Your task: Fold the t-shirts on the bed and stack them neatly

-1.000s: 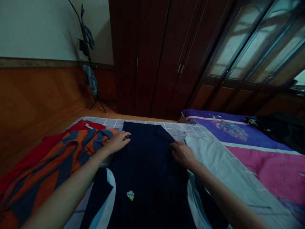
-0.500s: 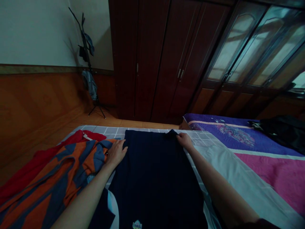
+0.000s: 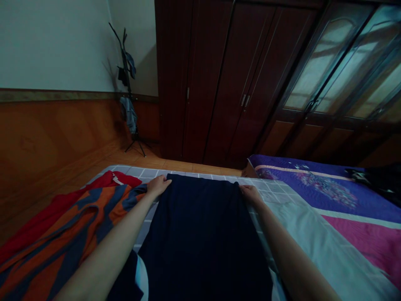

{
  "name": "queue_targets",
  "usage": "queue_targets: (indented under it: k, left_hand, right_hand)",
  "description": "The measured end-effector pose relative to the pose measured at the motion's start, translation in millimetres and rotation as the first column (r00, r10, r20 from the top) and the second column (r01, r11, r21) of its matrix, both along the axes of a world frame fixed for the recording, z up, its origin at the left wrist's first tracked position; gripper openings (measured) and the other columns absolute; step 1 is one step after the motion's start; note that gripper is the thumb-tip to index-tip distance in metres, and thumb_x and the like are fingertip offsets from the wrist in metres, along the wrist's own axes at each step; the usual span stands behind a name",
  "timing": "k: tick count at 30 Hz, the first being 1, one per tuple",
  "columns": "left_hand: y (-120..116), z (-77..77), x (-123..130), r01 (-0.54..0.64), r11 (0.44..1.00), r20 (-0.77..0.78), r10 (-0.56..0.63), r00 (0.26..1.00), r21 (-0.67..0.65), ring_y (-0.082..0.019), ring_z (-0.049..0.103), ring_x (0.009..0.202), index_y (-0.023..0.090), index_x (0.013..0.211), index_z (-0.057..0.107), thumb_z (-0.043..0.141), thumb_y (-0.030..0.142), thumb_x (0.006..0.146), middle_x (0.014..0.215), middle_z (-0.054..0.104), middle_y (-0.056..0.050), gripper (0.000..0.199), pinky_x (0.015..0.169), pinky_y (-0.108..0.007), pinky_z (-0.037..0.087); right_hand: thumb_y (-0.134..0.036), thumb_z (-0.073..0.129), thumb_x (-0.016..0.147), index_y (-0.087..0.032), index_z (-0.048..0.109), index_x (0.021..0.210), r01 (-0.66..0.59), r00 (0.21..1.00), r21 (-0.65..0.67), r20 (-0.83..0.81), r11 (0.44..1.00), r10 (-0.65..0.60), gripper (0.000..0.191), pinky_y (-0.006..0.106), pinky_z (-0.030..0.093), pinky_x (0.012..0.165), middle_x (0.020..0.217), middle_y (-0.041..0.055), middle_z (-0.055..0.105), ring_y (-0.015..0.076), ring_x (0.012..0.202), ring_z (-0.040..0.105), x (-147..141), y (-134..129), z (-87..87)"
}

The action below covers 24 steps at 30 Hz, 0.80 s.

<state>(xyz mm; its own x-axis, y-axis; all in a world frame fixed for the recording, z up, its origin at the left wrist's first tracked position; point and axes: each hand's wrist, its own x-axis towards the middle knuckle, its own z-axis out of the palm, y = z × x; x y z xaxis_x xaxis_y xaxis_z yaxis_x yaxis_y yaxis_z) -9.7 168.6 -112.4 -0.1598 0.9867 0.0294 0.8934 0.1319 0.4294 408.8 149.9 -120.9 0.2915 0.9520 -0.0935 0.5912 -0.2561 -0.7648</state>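
A navy blue T-shirt (image 3: 203,234) lies spread over a grey checked sheet (image 3: 147,225), its straight hem at the far end. My left hand (image 3: 158,185) pinches the far left corner of that hem between thumb and fingers. At the far right corner, my right hand (image 3: 251,195) has its fingers closed on the cloth. A sleeve with white and light blue trim shows near my left forearm. The near part of the shirt runs out of view. Left of it lies an orange and blue-grey striped garment (image 3: 90,217), partly behind my left forearm.
A red garment (image 3: 59,207) lies at the left edge of the bed. Pale cloth (image 3: 316,238) covers the right side, beside a purple and pink bedspread (image 3: 316,179) with dark clothing (image 3: 379,179) on it. A coat stand (image 3: 129,92) and dark wooden wardrobe (image 3: 213,83) stand beyond.
My left hand has moved forward from beside the shirt's edge and now grips its far left corner. The hem looks straighter, and the fold at its right corner has flattened. The view has shifted slightly.
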Motion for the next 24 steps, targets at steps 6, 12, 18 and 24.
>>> queue_targets:
  k: [6, 12, 18, 24]
  left_hand:
    - [5, -10.0, 12, -0.127, 0.988, 0.055, 0.122, 0.991, 0.083, -0.026, 0.065, 0.092, 0.026, 0.092, 0.068, 0.049, 0.047, 0.084, 0.097, 0.072, -0.005, 0.029, 0.068, -0.030, 0.044]
    - [16, -14.6, 2, -0.189, 0.975, 0.136, 0.173, 0.976, 0.116, -0.023, 0.067, 0.085, 0.024, 0.089, 0.066, 0.048, 0.039, 0.085, 0.090, 0.072, -0.004, 0.024, 0.063, -0.027, 0.044]
    - [28, -23.0, -9, -0.226, 0.957, 0.173, 0.194, 0.966, 0.184, -0.021, 0.066, 0.087, 0.018, 0.094, 0.064, 0.046, 0.033, 0.086, 0.093, 0.071, -0.006, 0.025, 0.067, -0.024, 0.046]
    - [30, -26.3, -15, -0.238, 0.945, 0.146, 0.209, 0.967, 0.223, -0.020, 0.066, 0.087, 0.014, 0.099, 0.061, 0.042, 0.028, 0.087, 0.093, 0.070, -0.008, 0.026, 0.070, -0.025, 0.047]
  right_hand:
    - [-0.037, 0.055, 0.091, -0.016, 0.056, 0.116, -0.042, 0.998, -0.090, -0.049, 0.995, 0.038, 0.032, 0.038, 0.053, 0.078, 0.112, 0.0070, 0.059, 0.0186, 0.093, 0.061, 4, -7, -1.9]
    - [-0.035, 0.055, 0.091, -0.015, 0.058, 0.110, -0.081, 0.995, -0.119, 0.048, 0.990, 0.087, 0.028, 0.033, 0.053, 0.070, 0.104, 0.0051, 0.062, 0.0155, 0.083, 0.062, 4, 1, -1.8]
    - [-0.035, 0.056, 0.091, -0.017, 0.058, 0.111, 0.030, 0.971, -0.025, 0.239, 0.999, -0.023, 0.028, 0.038, 0.052, 0.079, 0.111, 0.0065, 0.060, 0.0180, 0.093, 0.060, -1, 6, -9.0]
    - [-0.037, 0.054, 0.091, -0.015, 0.059, 0.109, 0.050, 0.952, 0.103, 0.297, 0.993, -0.078, 0.028, 0.037, 0.052, 0.078, 0.107, 0.0057, 0.062, 0.0173, 0.090, 0.061, -6, 5, -8.4]
